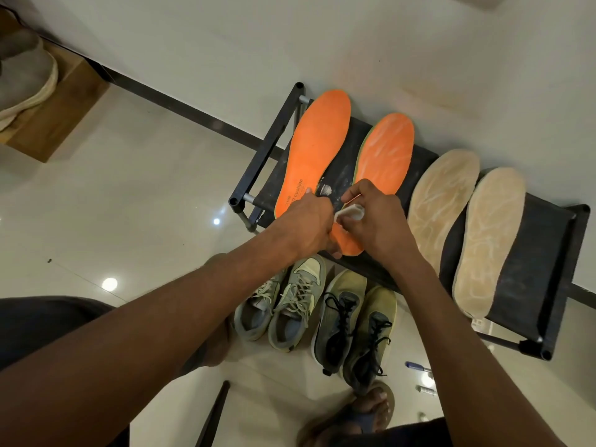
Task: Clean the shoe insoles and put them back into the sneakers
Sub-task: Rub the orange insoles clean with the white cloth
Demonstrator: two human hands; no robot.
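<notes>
Two orange insoles lie on a black shoe rack (548, 246): the left orange insole (317, 150) looks clean, the right orange insole (385, 153) is streaked with white. My right hand (377, 221) pinches a small white cloth (350, 212) over the right orange insole's heel. My left hand (311, 225) grips that heel's edge and hides part of it. Two beige insoles (443, 201) (490, 240) with white streaks lie further right. On the floor below stand a grey sneaker pair (283, 304) and an olive sneaker pair (354, 327) with black laces.
The rack stands against a white wall. A wooden stand (58, 117) with a grey shoe (22, 69) is at far left. My sandalled foot (364, 411) is on the glossy tiled floor near the olive pair. Small tubes (419, 369) lie on the floor at right.
</notes>
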